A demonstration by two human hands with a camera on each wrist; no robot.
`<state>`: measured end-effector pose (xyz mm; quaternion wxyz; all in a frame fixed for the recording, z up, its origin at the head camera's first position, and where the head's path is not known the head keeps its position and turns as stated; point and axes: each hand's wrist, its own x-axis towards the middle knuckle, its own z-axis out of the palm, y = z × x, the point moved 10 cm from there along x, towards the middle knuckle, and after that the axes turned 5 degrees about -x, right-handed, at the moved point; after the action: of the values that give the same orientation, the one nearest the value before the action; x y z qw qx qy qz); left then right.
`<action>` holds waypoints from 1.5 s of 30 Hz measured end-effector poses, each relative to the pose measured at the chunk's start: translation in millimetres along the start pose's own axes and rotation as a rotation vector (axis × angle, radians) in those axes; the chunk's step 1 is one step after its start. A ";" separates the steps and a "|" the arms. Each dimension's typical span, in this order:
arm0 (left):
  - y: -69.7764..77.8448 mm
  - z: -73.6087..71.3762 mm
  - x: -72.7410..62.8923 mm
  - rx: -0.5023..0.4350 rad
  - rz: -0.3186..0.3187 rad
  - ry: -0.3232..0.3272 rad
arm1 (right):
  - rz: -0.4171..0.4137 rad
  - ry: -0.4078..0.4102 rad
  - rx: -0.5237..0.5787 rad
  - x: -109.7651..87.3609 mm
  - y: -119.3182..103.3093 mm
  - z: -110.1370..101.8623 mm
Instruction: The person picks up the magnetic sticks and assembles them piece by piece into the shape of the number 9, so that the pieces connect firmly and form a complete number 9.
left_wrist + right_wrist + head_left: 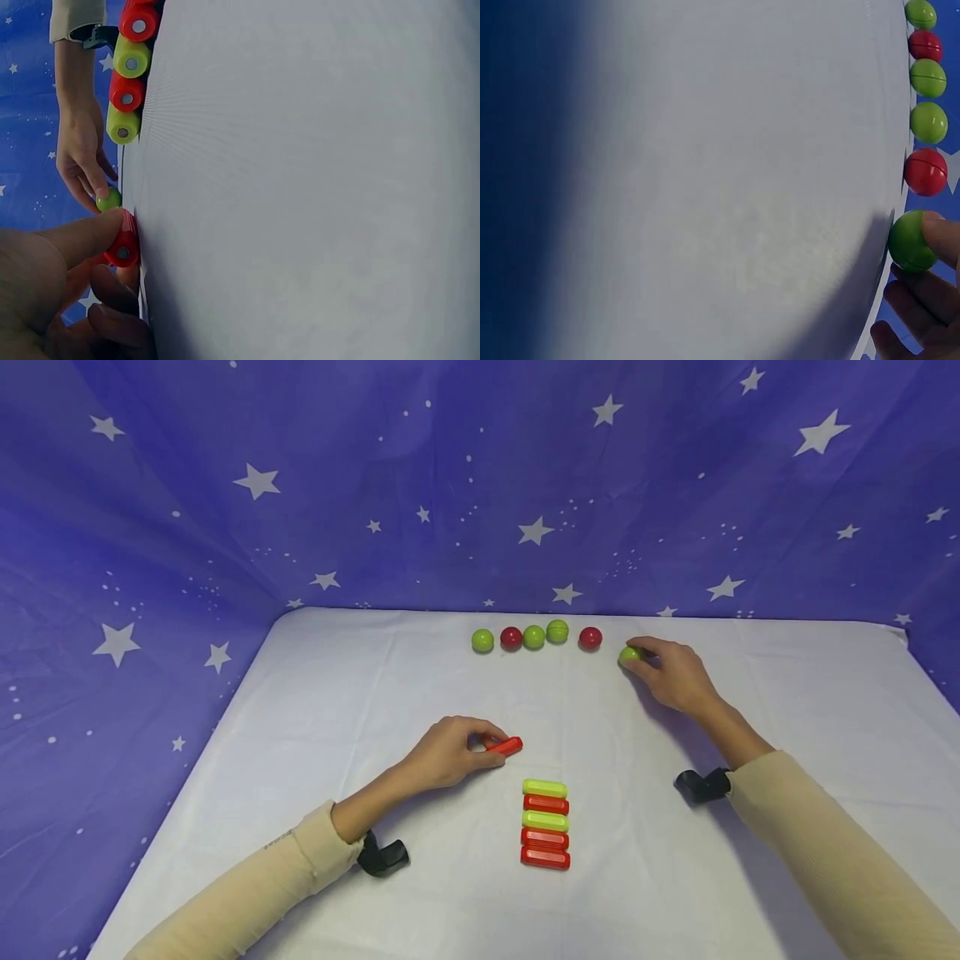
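Between thumb and fingers, my left hand pinches a red stick with ridged sides, low over the table. The left wrist view shows the round end of this red stick with a grey disc in it. Just nearer than that hand, a column of red and yellow-green sticks lies side by side. At the far right, my right hand pinches a green ball, also seen as a green ball in the right wrist view. Left of it is a red ball.
More balls line the back of the white table: a green ball, a red ball, and two further green balls set close together. A blue star-patterned cloth hangs behind. Black wrist mounts stick out below both sleeves.
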<state>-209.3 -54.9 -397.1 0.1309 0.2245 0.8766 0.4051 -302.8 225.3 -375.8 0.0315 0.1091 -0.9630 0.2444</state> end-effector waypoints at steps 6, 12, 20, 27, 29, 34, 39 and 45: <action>0.7 0.6 0.0 0.000 0.001 -0.005 | -0.006 0.007 -0.013 -0.2 1.7 -2.1; 3.5 1.4 -0.9 0.005 0.013 -0.006 | -0.013 0.000 -0.030 -0.7 0.8 -2.6; 5.5 3.9 -1.8 -0.001 0.012 -0.004 | -0.030 0.008 -0.034 -3.8 -0.8 -5.1; 4.1 3.4 -3.3 0.012 0.009 0.001 | -0.027 -0.017 -0.014 -8.1 -13.6 -6.2; 3.4 3.2 -3.6 0.016 0.011 0.002 | -0.040 -0.019 -0.006 -9.5 -20.3 -6.4; 2.4 3.3 -3.1 0.013 0.015 0.002 | -0.090 -0.026 0.003 -15.8 -38.8 -4.3; 2.9 2.4 -2.8 0.012 0.023 0.010 | -0.144 -0.035 0.020 -24.5 -57.0 0.7; 3.9 1.9 -4.0 0.008 0.017 0.003 | -0.187 -0.046 0.062 -35.1 -71.8 7.6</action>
<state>-203.9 -53.4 -395.1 0.1250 0.2317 0.8764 0.4032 -252.4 167.0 -353.1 0.0288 0.2052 -0.9410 0.2674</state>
